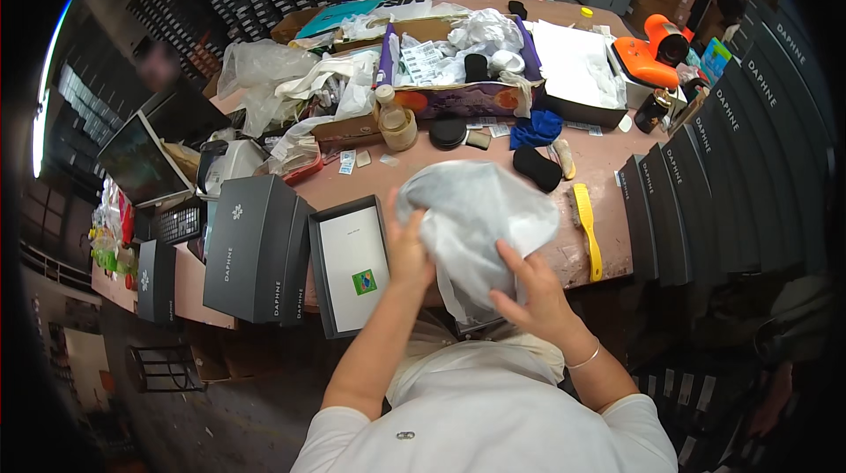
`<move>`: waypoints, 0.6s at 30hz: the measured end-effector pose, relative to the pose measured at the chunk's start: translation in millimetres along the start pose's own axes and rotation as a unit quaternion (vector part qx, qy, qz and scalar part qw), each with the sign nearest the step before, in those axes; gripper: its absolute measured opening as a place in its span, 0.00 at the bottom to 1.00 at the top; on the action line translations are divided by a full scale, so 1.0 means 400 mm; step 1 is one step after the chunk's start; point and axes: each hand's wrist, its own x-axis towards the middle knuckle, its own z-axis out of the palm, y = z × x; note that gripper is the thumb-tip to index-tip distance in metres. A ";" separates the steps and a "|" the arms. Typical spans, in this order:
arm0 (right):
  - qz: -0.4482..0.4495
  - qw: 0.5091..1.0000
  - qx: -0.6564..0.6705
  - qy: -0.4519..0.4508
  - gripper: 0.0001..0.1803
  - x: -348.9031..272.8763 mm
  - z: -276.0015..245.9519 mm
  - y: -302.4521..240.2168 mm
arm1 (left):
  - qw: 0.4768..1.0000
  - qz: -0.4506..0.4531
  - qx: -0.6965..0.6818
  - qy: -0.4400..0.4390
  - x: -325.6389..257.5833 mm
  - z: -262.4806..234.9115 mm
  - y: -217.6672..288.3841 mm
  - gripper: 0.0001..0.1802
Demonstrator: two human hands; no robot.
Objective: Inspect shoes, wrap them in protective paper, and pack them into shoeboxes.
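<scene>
A crumpled white tissue-paper bundle is between my two hands, above the near edge of the table; what it may wrap is hidden. My left hand grips its left side, slightly blurred, with some fingers behind the paper. On the lower right side, my right hand holds the paper with thumb and fingers spread against it. Just left of my left hand lies an open dark grey shoe box, lined with a white sheet bearing a small green sticker.
Closed grey boxes stand at the left, and tall stacks of them rise at the right. A yellow-handled brush and a black pad lie beyond the bundle. Farther back are a purple carton and an orange heat tool.
</scene>
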 end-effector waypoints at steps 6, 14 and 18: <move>0.087 0.979 -0.185 -0.003 0.40 0.032 0.178 0.258 | 0.974 -0.140 0.149 -0.101 -0.052 -0.078 -0.273 0.23; 0.132 0.954 -0.232 -0.135 0.41 0.067 0.110 0.149 | 0.830 0.116 0.546 0.016 -0.123 -0.326 0.027 0.25; 0.164 0.931 -0.269 -0.185 0.37 0.053 0.143 0.225 | 0.697 0.136 0.703 -0.029 -0.132 -0.371 0.001 0.28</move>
